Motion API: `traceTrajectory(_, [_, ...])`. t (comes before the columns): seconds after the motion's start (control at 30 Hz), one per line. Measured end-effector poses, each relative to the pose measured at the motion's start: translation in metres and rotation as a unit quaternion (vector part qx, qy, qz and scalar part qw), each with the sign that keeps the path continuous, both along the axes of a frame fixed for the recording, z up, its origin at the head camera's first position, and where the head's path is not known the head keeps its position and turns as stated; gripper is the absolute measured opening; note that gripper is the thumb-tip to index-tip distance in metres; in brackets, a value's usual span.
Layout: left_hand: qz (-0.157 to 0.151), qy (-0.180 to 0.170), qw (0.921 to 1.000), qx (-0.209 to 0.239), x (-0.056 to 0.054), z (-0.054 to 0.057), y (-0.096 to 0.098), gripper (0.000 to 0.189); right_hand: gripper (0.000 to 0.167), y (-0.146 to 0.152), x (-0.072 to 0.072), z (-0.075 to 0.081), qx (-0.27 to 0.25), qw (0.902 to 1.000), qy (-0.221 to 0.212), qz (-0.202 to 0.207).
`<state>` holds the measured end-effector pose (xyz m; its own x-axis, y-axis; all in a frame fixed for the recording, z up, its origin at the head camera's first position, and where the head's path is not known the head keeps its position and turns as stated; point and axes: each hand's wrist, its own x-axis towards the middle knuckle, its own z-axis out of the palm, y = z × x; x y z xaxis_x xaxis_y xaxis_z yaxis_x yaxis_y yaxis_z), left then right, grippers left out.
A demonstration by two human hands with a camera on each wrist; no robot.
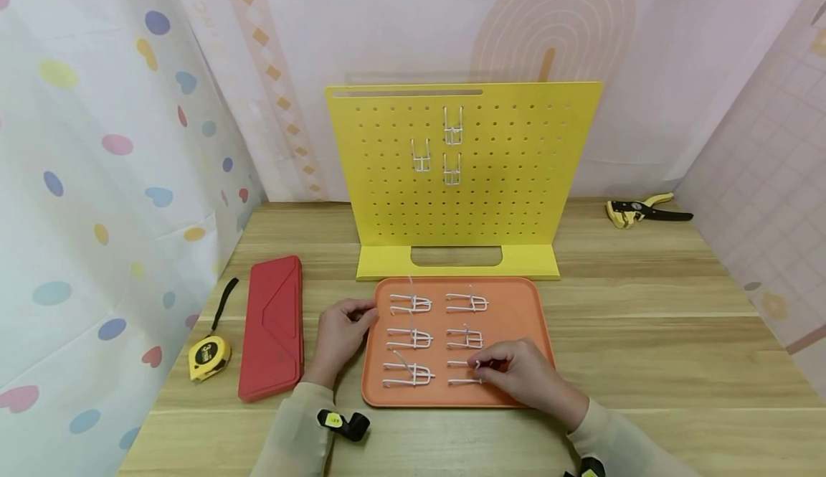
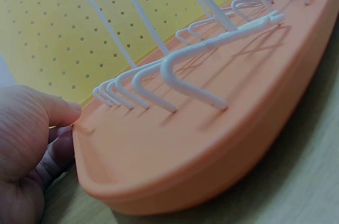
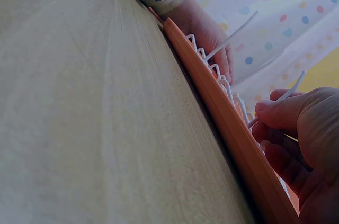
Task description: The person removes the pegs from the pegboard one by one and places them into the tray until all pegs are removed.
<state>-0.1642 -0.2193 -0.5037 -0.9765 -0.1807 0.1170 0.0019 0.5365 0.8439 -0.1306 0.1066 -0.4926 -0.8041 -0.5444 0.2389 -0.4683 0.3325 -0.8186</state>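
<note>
An orange tray holds several white wire pegboard hooks, laid in two columns with their prongs pointing left. At the tray's lower right, my right hand pinches a white wire hook between thumb and fingers; part of that hook is hidden behind them. In the right wrist view its thin white arm sticks up past the thumb. My left hand grips the tray's left rim, the thumb over the edge and the other fingers curled outside it. Behind the tray stands a yellow pegboard with three hooks hung on it.
Left of the tray lie a red case and a yellow tape measure with a black strap. Yellow-and-black wire strippers lie at the back right. Patterned curtains enclose the wooden table.
</note>
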Motion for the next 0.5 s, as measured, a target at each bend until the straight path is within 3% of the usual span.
traceTrajectory(0.5, [-0.003,0.004,1.0,-0.002,-0.0004,-0.0014,-0.0005,0.015,0.013,0.0003,-0.0001,0.0003,0.009,0.9999,-0.008,0.001])
